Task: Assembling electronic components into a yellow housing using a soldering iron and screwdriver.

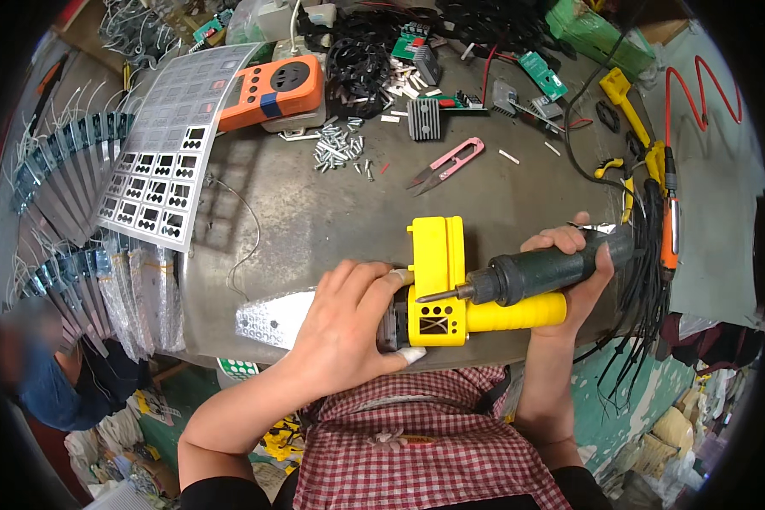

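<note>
My left hand [344,319] is wrapped round the dark neck of a yellow plastic tool [439,246], close to its boxy housing. A silvery blade-like part [272,320] in bubble wrap sticks out on the left, and a ribbed yellow handle [518,313] points right. White tape covers some left fingertips. In my right hand [583,299] is a dark green power screwdriver [540,274]. Its bit points left and lies over the housing in this view; whether it touches cannot be told. The hand's hold on the yellow handle, if any, is hidden.
Loose screws [338,146], pink-handled scissors [447,166] and an orange meter [272,92] lie beyond my hands. A sticker sheet [174,144] leans at left, beside wired blades [59,170]. Black cables [646,280] hang at right. Another person's blue sleeve [59,387] shows lower left.
</note>
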The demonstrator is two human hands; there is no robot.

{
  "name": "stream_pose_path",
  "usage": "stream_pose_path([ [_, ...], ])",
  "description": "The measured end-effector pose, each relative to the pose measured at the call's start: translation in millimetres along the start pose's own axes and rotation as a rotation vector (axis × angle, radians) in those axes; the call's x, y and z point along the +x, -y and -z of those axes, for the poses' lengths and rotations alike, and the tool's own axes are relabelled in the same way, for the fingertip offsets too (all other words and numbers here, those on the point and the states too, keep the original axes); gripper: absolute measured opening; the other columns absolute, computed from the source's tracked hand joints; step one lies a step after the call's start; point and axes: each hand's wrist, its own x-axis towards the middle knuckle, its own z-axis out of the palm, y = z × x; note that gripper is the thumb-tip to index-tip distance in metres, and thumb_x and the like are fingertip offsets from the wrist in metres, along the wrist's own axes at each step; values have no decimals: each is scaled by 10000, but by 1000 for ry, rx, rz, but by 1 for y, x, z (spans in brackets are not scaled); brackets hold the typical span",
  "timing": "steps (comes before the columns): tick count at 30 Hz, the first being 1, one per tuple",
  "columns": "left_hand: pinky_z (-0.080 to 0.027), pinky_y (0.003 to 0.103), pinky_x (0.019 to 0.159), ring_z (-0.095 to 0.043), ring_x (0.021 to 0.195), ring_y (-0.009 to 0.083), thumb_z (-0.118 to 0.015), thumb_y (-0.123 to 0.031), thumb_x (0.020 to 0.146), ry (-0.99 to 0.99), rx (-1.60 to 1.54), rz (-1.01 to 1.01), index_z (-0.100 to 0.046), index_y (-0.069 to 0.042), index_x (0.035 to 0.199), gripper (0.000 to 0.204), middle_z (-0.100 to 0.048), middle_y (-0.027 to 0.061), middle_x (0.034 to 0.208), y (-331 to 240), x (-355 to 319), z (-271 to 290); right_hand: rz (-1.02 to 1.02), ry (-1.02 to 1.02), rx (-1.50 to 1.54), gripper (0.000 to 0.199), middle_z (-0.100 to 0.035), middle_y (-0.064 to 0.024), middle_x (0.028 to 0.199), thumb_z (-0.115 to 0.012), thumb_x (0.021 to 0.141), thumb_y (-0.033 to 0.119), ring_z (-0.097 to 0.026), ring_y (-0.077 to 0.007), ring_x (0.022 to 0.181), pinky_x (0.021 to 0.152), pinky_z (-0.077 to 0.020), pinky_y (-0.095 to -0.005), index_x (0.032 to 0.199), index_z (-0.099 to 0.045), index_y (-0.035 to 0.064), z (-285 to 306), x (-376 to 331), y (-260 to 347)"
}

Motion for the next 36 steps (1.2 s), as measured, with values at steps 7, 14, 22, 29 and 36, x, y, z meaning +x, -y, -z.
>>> stream_pose_path([
  [7, -434, 407, 822, -548, 939, 325, -856, -377, 521, 1, 41, -4, -565, 6, 1089, 744, -576, 147, 1009, -3, 2, -2, 15, -35, 7, 370, -557, 8, 863, -622, 856, 268, -539, -130, 850, 916, -417, -362, 1174, -526, 106, 5, 1, 0],
  [14, -405, 416, 825, -547, 904, 302, -857, -312, 464, -61, 174, -75, -591, 4, 1040, 709, -593, 126, 1000, -7, -5, -7, 19, -1, -51, 383, -554, 3, 862, -621, 855, 269, -538, -138, 855, 912, -418, -370, 1181, -519, 95, -4, 0, 21],
  [22, -405, 426, 842, -556, 908, 300, -871, -287, 427, -63, 234, -64, -588, -7, 1061, 748, -593, 124, 1005, -7, -7, -12, 154, -15, -166, 374, -538, -23, 866, -563, 893, 266, -531, -160, 853, 912, -412, -395, 1211, -493, 83, -13, -19, 53],
  [29, -403, 432, 831, -553, 894, 300, -874, -294, 419, -66, 254, -80, -589, -9, 1054, 752, -586, 121, 983, -7, -6, -16, 183, -34, -181, 367, -533, -29, 865, -558, 891, 262, -510, -168, 853, 924, -388, -406, 1205, -492, 83, -10, -21, 51],
  [36, -406, 421, 822, -552, 884, 300, -871, -295, 431, -78, 279, -85, -591, -1, 1045, 736, -587, 126, 973, -8, -7, -15, 173, -18, -171, 349, -530, -27, 862, -571, 884, 263, -504, -165, 853, 908, -387, -399, 1178, -505, 87, -10, -22, 46],
])
